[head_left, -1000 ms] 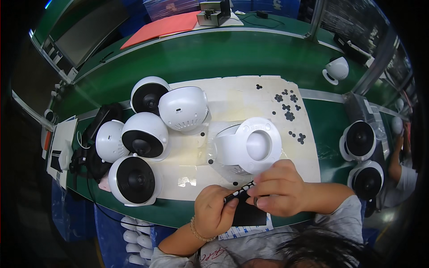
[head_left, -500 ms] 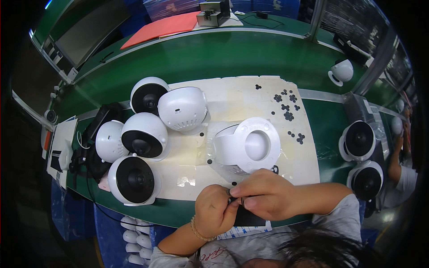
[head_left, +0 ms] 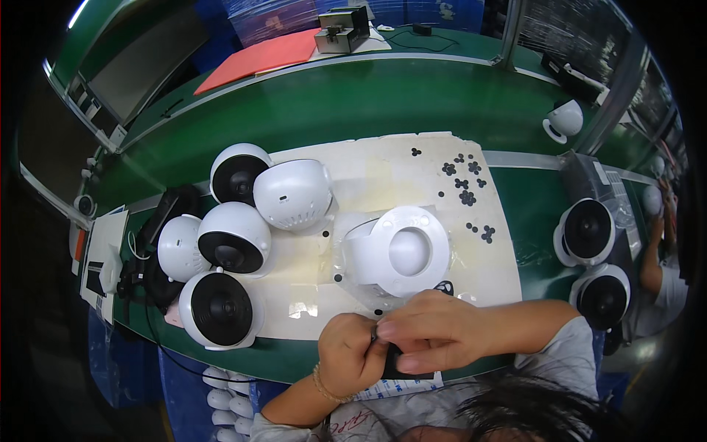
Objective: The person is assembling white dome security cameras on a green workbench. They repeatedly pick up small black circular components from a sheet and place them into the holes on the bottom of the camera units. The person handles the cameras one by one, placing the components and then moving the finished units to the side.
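Note:
My left hand (head_left: 346,355) is closed, its thumb and fingers pressed on a black sheet (head_left: 398,366) near the table's front edge. A small dark piece shows at its fingertips. My right hand (head_left: 434,333) reaches in from the right, its fingertips touching that dark piece and its thumb held apart lower down. Just beyond my hands, a white camera (head_left: 362,254) lies on clear film with its ring-shaped base (head_left: 436,254) facing up. Small black round pads (head_left: 468,197) lie singly and in clusters on the pale board (head_left: 383,166).
Several white cameras with black fronts (head_left: 221,309) crowd the board's left side. Two more cameras (head_left: 589,232) stand at the right, another (head_left: 565,120) farther back. Black cables and dark cloth (head_left: 156,276) lie far left. A metal case (head_left: 341,33) and red sheet (head_left: 258,59) are behind.
My right thumb has moved away from its fingertips, opening the earlier pinch. My left hand stays on the black sheet. The view has shifted slightly.

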`<act>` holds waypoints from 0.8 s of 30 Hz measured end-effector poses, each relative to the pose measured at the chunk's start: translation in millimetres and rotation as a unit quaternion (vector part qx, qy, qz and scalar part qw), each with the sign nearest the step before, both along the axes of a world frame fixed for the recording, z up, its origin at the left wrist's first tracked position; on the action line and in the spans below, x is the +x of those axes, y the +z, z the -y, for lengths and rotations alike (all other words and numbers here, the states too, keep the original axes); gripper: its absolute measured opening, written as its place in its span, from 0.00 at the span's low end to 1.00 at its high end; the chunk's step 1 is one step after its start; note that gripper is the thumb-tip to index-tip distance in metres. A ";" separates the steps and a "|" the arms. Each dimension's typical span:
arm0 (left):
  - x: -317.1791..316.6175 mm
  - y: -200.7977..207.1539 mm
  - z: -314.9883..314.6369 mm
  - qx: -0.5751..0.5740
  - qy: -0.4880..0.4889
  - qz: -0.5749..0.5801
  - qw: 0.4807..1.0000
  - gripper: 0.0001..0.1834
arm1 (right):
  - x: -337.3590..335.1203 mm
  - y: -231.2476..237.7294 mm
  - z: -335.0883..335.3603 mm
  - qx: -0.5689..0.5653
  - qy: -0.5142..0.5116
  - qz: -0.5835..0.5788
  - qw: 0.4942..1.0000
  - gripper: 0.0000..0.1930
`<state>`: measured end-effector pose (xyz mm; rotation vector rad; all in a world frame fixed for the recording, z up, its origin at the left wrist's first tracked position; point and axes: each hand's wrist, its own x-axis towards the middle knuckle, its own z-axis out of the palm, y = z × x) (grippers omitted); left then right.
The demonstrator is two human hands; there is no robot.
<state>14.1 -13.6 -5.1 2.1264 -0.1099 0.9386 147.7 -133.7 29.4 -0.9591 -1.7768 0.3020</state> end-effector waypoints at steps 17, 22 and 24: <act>1.5 25.2 7.9 0.116 0.143 -0.067 0.981 0.09 | 28.6 5.9 7.5 -0.075 -0.234 -0.059 0.967 0.18; 3.1 15.9 3.0 0.154 0.090 -0.084 0.980 0.09 | 63.3 7.4 -3.1 -0.082 -0.202 -0.264 0.940 0.32; -0.4 10.2 3.6 0.149 0.089 -0.079 0.982 0.09 | 61.9 10.6 -5.4 -0.095 -0.186 -0.278 0.938 0.32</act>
